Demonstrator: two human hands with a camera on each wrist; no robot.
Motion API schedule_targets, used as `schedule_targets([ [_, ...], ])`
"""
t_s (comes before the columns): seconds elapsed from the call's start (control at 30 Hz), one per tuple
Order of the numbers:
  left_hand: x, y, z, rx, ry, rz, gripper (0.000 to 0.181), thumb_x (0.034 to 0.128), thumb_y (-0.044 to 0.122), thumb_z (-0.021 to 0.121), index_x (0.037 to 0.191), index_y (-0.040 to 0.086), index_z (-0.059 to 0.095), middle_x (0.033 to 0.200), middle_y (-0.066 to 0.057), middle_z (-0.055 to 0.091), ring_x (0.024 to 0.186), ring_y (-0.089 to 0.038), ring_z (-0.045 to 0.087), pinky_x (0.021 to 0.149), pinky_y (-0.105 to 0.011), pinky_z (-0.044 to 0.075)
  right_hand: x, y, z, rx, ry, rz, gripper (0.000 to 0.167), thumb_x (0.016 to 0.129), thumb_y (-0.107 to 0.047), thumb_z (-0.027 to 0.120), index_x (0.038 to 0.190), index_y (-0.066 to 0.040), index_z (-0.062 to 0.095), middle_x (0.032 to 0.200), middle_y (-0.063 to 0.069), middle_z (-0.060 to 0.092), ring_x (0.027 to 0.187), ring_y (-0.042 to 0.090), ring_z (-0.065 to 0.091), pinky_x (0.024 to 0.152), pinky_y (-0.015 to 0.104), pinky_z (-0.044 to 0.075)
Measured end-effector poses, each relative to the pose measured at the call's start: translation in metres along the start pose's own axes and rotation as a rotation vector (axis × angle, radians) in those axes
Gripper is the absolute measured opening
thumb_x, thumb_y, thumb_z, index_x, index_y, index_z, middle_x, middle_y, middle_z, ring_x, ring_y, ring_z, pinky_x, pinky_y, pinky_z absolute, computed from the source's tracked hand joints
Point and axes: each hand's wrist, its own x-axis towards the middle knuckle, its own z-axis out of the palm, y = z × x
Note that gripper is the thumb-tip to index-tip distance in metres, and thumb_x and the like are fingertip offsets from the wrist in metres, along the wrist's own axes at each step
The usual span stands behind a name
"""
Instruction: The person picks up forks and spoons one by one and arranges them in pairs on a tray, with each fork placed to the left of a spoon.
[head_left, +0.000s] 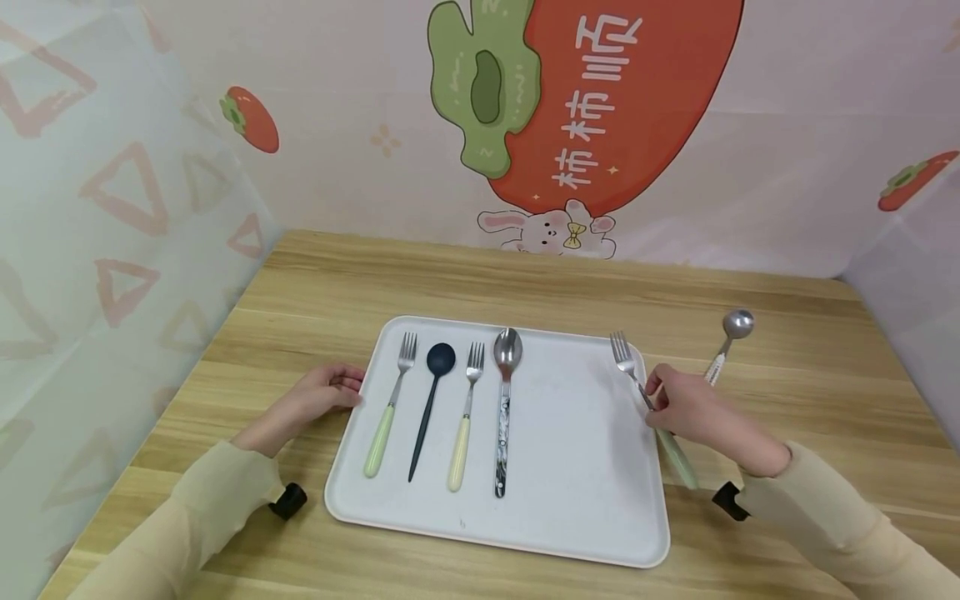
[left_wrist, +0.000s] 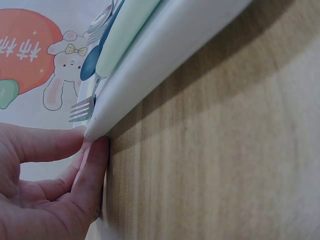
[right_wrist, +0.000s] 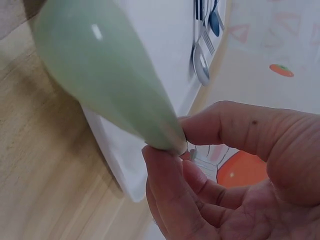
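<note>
My right hand (head_left: 686, 404) pinches a fork with a green handle (right_wrist: 105, 75) near where the handle meets the metal. This fork is over the right edge of a white tray (head_left: 577, 467), its tines pointing away from me. At the tray's left edge my left hand (head_left: 330, 390) grips the rim between thumb and fingers, as the left wrist view shows. On the tray lie, left to right, a fork with a light green handle (head_left: 381, 442), a black spoon (head_left: 440, 360), a fork with a cream handle (head_left: 458, 454) and a spoon with a patterned handle (head_left: 502, 442).
Beyond my right hand, a round-bowled metal spoon (head_left: 738, 323) with a white handle lies on the wooden table (head_left: 315, 283), partly hidden by the hand. A printed wall covering (head_left: 337, 167) stands behind the table and along its sides.
</note>
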Motion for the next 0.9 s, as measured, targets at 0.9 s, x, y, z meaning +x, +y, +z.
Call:
schedule_targets([
  [0.9,0.002,-0.002,-0.001,0.001,-0.004,0.011,0.045,0.0819,-0.001,0.056,0.120,-0.017,0.040,0.099,-0.015,0.054,0.082,-0.012,0.051,0.071,-0.020,0.048,0.019,-0.045,0.016,0.096,0.041,-0.034,0.028,0.073,-0.008,0.065,0.098,0.001,0.056,0.070,0.002,0.053,0.059,0.015,0.046,0.051,0.026,0.040],
])
